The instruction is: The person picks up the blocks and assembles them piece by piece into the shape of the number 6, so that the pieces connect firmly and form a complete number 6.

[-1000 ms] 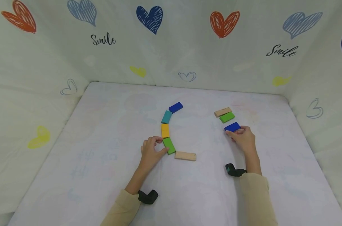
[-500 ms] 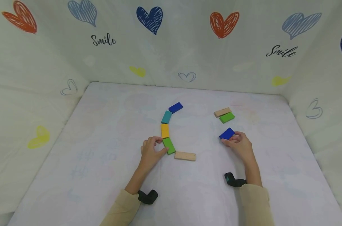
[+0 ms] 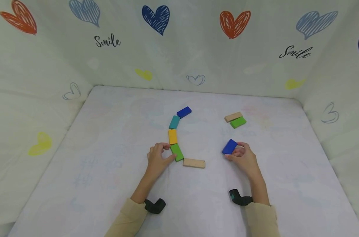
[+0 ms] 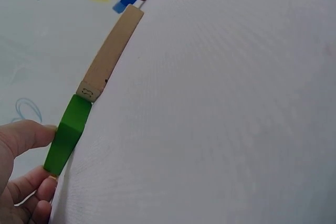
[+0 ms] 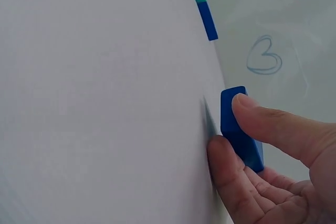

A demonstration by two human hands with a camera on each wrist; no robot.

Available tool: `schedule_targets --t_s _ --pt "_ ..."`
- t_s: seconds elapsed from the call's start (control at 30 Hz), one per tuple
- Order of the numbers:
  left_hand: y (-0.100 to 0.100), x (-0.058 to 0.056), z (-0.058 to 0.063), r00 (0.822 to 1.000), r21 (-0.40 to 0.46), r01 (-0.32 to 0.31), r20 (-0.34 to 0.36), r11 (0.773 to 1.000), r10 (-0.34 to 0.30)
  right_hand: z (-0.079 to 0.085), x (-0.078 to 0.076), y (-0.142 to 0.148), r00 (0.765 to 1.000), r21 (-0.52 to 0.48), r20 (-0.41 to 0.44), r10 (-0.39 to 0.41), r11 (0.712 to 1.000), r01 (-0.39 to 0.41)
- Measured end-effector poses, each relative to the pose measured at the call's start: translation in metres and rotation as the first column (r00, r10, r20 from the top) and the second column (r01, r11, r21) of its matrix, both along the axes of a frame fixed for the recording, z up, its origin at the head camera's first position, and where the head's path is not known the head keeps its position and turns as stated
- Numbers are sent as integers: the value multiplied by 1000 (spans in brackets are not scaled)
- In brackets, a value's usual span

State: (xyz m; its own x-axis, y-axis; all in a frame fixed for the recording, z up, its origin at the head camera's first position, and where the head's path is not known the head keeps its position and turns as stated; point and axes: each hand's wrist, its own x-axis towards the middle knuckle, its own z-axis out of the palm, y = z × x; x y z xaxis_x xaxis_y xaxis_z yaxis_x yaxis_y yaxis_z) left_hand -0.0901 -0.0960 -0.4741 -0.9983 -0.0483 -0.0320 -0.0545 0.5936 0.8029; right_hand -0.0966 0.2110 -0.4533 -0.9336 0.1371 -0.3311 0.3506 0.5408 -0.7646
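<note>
My left hand (image 3: pixel 159 160) pinches a green wooden block (image 3: pixel 177 152) between thumb and fingers, flat on the table. That block sits in a curved row: a blue block (image 3: pixel 184 112) at the far end, then a teal block (image 3: pixel 174 122), a yellow block (image 3: pixel 172 136), the green one, and a natural wood block (image 3: pixel 194 163) at the near end. To the right of the row, my right hand (image 3: pixel 245 158) grips another blue block (image 3: pixel 229 146) by its ends. In the right wrist view the thumb presses the face of this blue block (image 5: pixel 239 124), held close over the table.
Farther back on the right, a plain wood block (image 3: pixel 233 117) and a green block (image 3: pixel 238 122) lie side by side. White cloth (image 3: pixel 123 115) covers the table, and a heart-printed curtain (image 3: pixel 194 49) stands behind it.
The right hand has carried its blue block left and toward the near side, away from the two blocks at the back right, turning it steeper. The left hand has stayed on the green block.
</note>
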Motion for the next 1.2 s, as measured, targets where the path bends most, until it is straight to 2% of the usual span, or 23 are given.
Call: schedule_targets --t_s 0.23,0.43,0.77,1.0,1.2 --pt "0 0 -1 1000 0 1 -4 1000 -1 -2 7 -13 999 -3 -41 36 999 -36" --pt "0 -1 0 1000 -2 -1 -3 1000 1 -3 10 -21 988 33 -103 119 993 -116" --pt "1 -1 0 1000 -6 -3 8 1000 4 -3 12 -32 970 95 -89 225 972 -216" --pt "0 -1 0 1000 -2 3 0 1000 -3 -3 9 -32 933 128 -93 346 934 -334" --pt "-1 -1 -1 1000 -5 10 -15 1000 -10 0 9 -31 918 123 -97 383 920 -371"
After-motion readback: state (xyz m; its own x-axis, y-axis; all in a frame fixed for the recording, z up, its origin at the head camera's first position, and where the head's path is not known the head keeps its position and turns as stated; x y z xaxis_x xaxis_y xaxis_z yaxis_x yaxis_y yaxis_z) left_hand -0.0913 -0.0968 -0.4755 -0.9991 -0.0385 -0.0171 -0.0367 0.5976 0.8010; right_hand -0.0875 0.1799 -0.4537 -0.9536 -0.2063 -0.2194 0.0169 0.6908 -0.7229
